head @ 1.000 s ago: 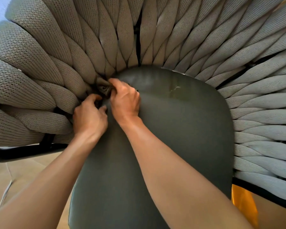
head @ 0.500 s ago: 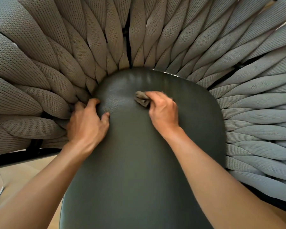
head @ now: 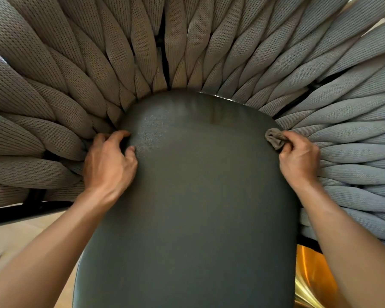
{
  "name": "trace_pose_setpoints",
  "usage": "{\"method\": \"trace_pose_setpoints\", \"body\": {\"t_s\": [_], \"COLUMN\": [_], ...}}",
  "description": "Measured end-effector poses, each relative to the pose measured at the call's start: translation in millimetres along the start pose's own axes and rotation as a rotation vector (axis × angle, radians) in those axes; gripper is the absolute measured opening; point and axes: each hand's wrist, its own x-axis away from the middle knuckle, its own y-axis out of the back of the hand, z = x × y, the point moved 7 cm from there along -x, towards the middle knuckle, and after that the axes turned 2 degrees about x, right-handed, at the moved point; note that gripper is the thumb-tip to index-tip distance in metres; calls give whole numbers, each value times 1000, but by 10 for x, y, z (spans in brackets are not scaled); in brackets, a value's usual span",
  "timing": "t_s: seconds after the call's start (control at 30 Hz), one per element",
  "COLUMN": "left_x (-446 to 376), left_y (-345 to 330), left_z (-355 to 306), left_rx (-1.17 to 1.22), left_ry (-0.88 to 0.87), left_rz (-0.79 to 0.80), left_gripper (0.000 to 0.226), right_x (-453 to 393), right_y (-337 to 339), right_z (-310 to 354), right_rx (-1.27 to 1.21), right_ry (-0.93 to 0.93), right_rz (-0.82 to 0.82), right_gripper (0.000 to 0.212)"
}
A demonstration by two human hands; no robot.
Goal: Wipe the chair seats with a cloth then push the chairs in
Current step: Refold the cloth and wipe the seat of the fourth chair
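While the head camera looks steeply down, the dark grey-green chair seat [head: 191, 196] fills the middle of the view, its front edge cut off by the bottom of the frame. The right hand [head: 299, 160] sits at the seat's right rim, where the cushion meets the woven backrest [head: 187, 41], and its fingers are curled tightly around a small grey-brown cloth [head: 275, 137]; only a crumpled tuft of the cloth sticks out above the thumb and forefinger, the rest being buried in the fist, so its full shape cannot be made out. That tuft touches the edge of the seat just beside the padded knitted bands of the backrest. The left hand [head: 109, 165] rests on the opposite, left rim, holding nothing; its fingers are bent with the tips pressing into the seam between cushion and backrest, and the outermost fingers are hidden in that gap. The two hands lie well apart, one at each side of the seat. The backrest fans out around the seat and runs past the top and both sides of the frame. A black frame bar [head: 20, 211] shows beneath the bands at the left, above a strip of pale floor [head: 13, 245]. At the lower right a shiny brass-coloured surface [head: 309, 276] peeks out, partly covered by the right forearm and too cropped to identify.
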Motion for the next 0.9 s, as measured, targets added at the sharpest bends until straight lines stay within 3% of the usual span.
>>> {"method": "trace_pose_setpoints", "body": {"t_s": [0.23,0.57,0.73,0.9], "left_x": [-1,-45,-36,-2], "left_y": [-5,73,126,100], "left_z": [-3,15,54,4], "left_rx": [-18,48,102,67], "left_ry": [-6,64,123,96], "left_rz": [-28,-64,-72,-46], "left_gripper": [37,39,35,37], "right_x": [83,375,469,394], "right_y": [-183,-728,-874,-906], "right_z": [420,2243,2966,2915], "right_rx": [-154,-347,-284,-169], "right_ry": [-60,156,275,409], "right_rz": [-35,36,96,119], "right_gripper": [33,31,26,26]}}
